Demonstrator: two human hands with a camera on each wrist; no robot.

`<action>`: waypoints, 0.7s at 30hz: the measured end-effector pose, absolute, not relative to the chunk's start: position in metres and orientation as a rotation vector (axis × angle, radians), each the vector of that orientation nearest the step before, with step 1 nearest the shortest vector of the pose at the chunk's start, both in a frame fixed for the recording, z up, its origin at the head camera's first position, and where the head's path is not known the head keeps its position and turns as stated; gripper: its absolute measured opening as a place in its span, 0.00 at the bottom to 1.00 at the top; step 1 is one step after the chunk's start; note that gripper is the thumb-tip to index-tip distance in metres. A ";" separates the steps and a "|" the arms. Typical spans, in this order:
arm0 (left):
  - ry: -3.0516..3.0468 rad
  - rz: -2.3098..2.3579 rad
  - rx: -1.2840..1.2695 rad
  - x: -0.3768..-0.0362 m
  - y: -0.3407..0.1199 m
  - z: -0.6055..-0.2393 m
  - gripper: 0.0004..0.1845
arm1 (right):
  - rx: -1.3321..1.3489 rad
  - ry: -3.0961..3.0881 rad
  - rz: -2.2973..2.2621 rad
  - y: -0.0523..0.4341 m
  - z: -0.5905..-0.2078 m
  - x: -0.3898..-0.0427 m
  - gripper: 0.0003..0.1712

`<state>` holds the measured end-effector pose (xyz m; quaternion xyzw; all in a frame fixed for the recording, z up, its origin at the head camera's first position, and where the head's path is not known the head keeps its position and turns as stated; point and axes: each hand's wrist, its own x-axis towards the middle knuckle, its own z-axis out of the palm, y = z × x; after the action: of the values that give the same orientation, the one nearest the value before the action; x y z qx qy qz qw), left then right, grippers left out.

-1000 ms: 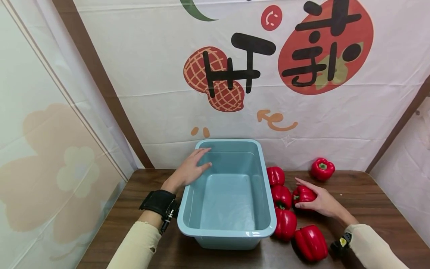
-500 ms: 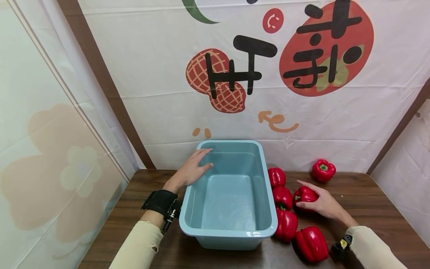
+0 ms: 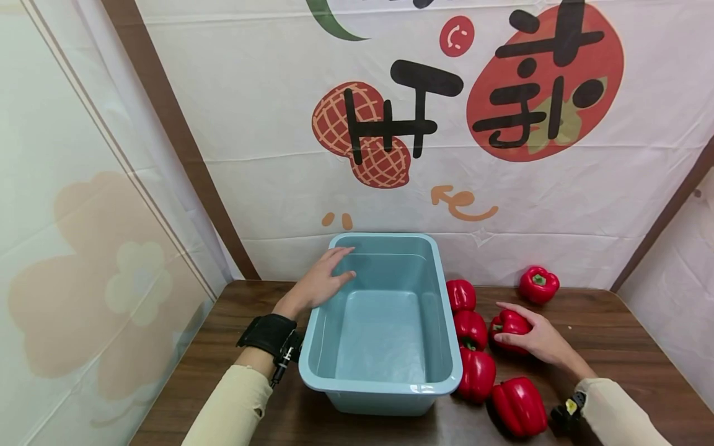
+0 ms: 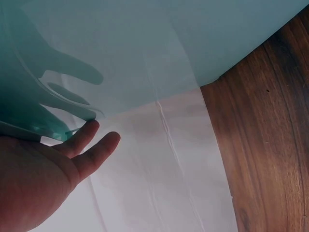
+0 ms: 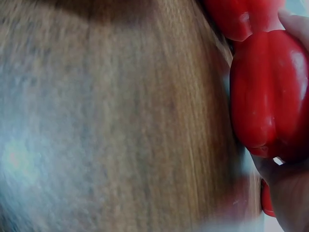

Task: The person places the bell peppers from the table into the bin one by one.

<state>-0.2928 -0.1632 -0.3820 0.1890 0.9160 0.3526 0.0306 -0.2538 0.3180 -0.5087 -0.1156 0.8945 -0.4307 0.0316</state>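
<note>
The red pepper (image 3: 509, 325) under the right hand (image 3: 538, 337) was seen right of centre in the head view, lying on the bench (image 3: 608, 347) just beside the row of peppers along the tub's right wall. It was grasped from the right, with the fingers (image 3: 510, 306) curled over its top and the thumb against its near side; in the right wrist view the pepper (image 5: 268, 92) filled the right edge of the frame, with a fingertip at the upper right corner. It appeared still to rest on the wood; whether it was lifted could not be told.

The blue tub (image 3: 385, 387) at the centre of the frame held nothing, so the work was judged to be at its very start: no pepper had been placed inside, and six were left on the bench. Three (image 3: 460, 295) (image 3: 470, 328) (image 3: 476, 373) lay in a line touching or nearly touching the tub, one (image 3: 519, 406) sat at lower right, and one (image 3: 538, 284) stood apart near the back wall.

The grasped pepper lay on its side, its long axis running roughly left to right across the frame. The stem end could not be made out, so its pointing direction was left undecided.

The left hand (image 3: 320, 282) rested on the tub's far left rim with its fingers straight and relaxed, gripping nothing.
</note>
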 end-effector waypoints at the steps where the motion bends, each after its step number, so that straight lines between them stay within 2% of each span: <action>1: 2.823 1.087 0.585 -0.293 -0.163 -0.382 0.32 | -0.357 2.756 -1.330 0.318 -0.509 -0.254 0.41; 21: 2.825 1.093 0.573 -0.290 -0.164 -0.379 0.32 | -0.393 2.739 -1.365 0.316 -0.502 -0.252 0.39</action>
<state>-0.2901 -0.1639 -0.3793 0.1859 0.9160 0.3543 0.0294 -0.2521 0.3162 -0.5024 -0.1275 0.8873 -0.4422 0.0281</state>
